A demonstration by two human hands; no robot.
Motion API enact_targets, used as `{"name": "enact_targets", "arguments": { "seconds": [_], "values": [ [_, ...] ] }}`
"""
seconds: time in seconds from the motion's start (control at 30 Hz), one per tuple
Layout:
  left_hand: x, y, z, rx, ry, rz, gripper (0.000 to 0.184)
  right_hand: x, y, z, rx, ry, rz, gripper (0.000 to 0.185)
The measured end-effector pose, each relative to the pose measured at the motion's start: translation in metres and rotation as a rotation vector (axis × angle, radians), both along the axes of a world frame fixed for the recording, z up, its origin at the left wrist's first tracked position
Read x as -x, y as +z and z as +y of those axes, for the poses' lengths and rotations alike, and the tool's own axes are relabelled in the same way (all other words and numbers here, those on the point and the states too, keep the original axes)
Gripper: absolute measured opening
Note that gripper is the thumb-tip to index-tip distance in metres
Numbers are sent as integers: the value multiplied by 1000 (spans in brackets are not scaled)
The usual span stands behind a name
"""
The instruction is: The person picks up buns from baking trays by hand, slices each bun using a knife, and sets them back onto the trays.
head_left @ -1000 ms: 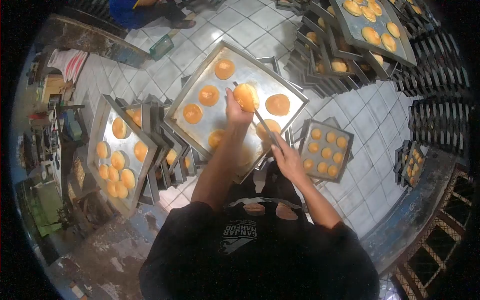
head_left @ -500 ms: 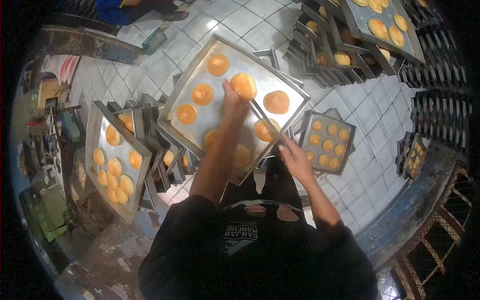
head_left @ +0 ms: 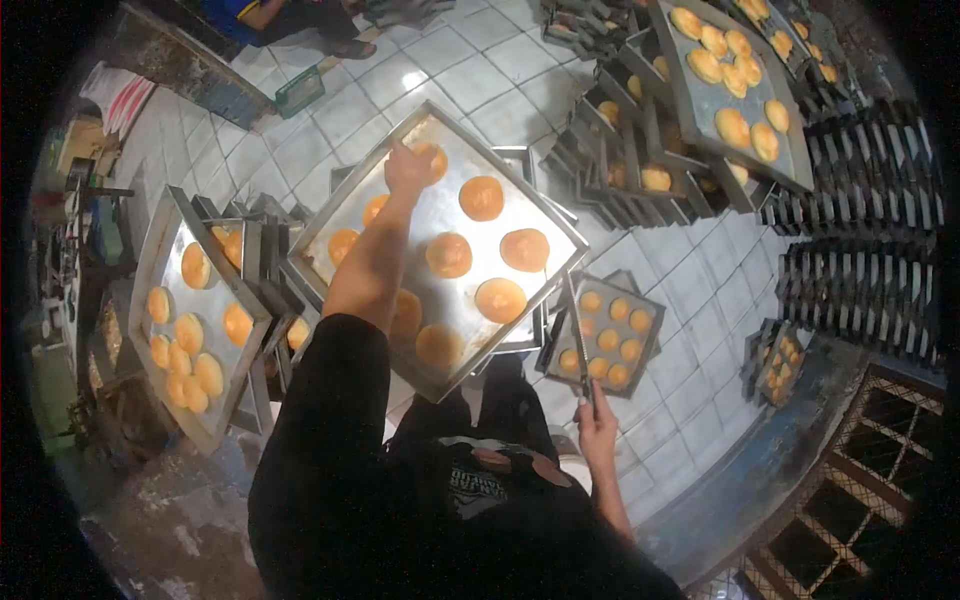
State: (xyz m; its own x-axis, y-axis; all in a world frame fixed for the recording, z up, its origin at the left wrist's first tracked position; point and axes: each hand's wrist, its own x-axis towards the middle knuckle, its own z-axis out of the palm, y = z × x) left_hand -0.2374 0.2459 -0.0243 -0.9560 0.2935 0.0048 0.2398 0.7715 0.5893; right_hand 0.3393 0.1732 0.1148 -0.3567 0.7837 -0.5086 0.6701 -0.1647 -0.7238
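A large metal tray (head_left: 330, 290) of round golden buns lies in front of me, tilted cornerwise. My left hand (head_left: 404, 168) reaches over it to the far corner, its fingers closed against the left side of a bun (head_left: 434, 163). More buns, such as one bun (head_left: 481, 198) near the middle, rest flat on the metal. Off the tray's right side, my right hand (head_left: 598, 425) grips the handle of a long knife (head_left: 580, 335). The blade points away from me, apart from the buns on the large tray. My left forearm partly covers the tray's left side.
A stack of bun trays (head_left: 150, 290) stands at left, and another tall stack (head_left: 700, 150) at upper right. A smaller-looking tray (head_left: 650, 345) of buns sits lower, beneath the knife. Dark stacked racks (head_left: 860, 190) line the right. A person (head_left: 300, 20) is at the top, near a green basket (head_left: 300, 92).
My left hand has let go of one bun, now on the tray, and moved to the far-corner bun. My right hand has drawn the knife away to the right and toward me.
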Motion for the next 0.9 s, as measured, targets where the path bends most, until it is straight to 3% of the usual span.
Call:
{"name": "enact_targets", "arguments": {
  "seconds": [0.1, 0.17, 0.2, 0.23, 0.27, 0.33, 0.37, 0.43, 0.47, 0.53, 0.57, 0.67, 0.7, 0.9],
  "values": [
    [-30, 51, -5, 201, -255, -146, 72, 12, 3, 3, -29, 44, 80, 50],
    [-42, -6, -14, 3, -334, 47, 67, 26, 7, 7, -54, 70, 151, 50],
    [-53, -12, -21, -210, -323, -113, 66, 33, 9, 8, -68, 82, 185, 50],
    [-69, 9, -28, -232, -239, -339, 62, 44, 15, 11, -182, 135, 187, 51],
    [-81, 26, -31, -250, -240, -323, 62, 53, 21, 15, -203, 141, 200, 51],
    [-92, 37, -47, -783, -3, -576, 54, 74, 41, 17, -24, 101, 270, 53],
    [-99, 46, -59, -789, -1, -552, 54, 88, 56, 18, -81, 132, 288, 53],
    [-112, 68, -77, -1554, 104, -1083, 49, 108, 73, 15, -88, 157, 365, 52],
    [-121, 89, -85, -1563, 99, -1053, 49, 118, 83, 13, -91, 170, 417, 51],
    [-141, 137, -104, -1780, 427, -1248, 47, 132, 104, 5, -93, 240, 361, 49],
    [-136, 127, -108, -1855, 437, -1282, 46, 137, 103, -2, -174, 294, 415, 48],
    [-132, 120, -120, -1835, 389, -1265, 46, 141, 106, -19, -260, 392, 455, 51],
    [-140, 148, -123, -1862, 372, -1267, 41, 140, 106, -24, -264, 424, 452, 49],
    [-137, 169, -136, -1974, 217, -1253, 45, 132, 116, -44, -344, 518, 445, 46]
  ]
}}
